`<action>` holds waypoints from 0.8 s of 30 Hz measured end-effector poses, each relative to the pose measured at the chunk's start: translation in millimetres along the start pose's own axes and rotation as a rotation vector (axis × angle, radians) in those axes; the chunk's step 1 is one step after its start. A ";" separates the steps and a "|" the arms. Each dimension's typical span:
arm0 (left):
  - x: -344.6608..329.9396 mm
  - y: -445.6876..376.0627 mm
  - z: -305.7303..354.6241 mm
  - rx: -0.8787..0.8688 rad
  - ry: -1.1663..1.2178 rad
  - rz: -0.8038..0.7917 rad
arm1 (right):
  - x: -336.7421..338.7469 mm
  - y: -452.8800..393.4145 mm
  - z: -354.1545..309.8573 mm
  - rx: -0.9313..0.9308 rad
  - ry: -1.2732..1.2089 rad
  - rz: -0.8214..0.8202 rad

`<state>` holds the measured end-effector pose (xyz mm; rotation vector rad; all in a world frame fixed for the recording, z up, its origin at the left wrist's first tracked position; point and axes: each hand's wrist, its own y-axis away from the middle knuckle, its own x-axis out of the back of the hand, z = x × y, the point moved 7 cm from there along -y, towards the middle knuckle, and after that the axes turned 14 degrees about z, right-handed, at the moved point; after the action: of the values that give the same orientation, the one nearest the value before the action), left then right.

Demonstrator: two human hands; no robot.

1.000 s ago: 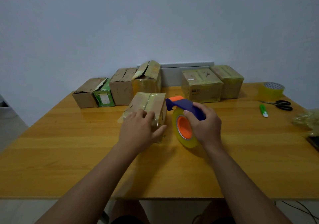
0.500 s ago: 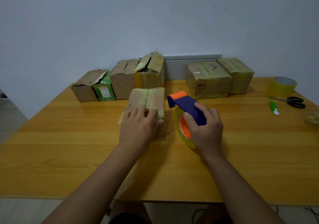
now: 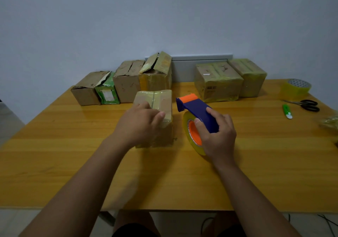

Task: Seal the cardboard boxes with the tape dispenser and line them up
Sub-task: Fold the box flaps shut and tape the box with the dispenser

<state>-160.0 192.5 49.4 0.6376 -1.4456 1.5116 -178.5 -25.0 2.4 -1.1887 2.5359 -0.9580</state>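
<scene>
**Taped box under one hand, dispenser in the other**

On the wooden worktop (image 3: 54, 145), the left hand (image 3: 139, 125) rests on the near top edge of a taped cardboard box (image 3: 161, 105), fingers loosely bent over it. Just right of the box, the right hand (image 3: 217, 136) grips the blue and orange tape dispenser (image 3: 195, 110), its yellow roll touching the worktop. Six more boxes line the back edge.

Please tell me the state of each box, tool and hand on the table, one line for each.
Box in front: flaps closed, taped, left hand on top.
Yellow-taped box behind it: flaps standing open.
Plain brown box: flaps down, seam untaped.
Two boxes at back right: taped shut.
Tape dispenser: gripped, roll resting on table.
Scissors: closed.
Left hand: pressing the box.
Right hand: gripping the dispenser.
</scene>
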 end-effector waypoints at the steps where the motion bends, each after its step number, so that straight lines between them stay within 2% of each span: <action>1: -1.2 -5.3 -1.7 0.001 0.007 -0.013 | 0.3 0.1 0.1 0.000 -0.002 0.001; 12: -8.2 0.1 -2.2 -0.190 -0.029 0.240 | -1.1 -0.4 1.9 0.016 -0.010 0.005; 24: -8.0 11.7 14.2 -0.222 -0.171 0.380 | 2.2 1.0 1.7 0.026 -0.017 0.007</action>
<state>-169.8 178.1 39.4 0.3778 -1.9178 1.5768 -179.8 -27.0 0.7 -1.1746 2.5056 -0.9719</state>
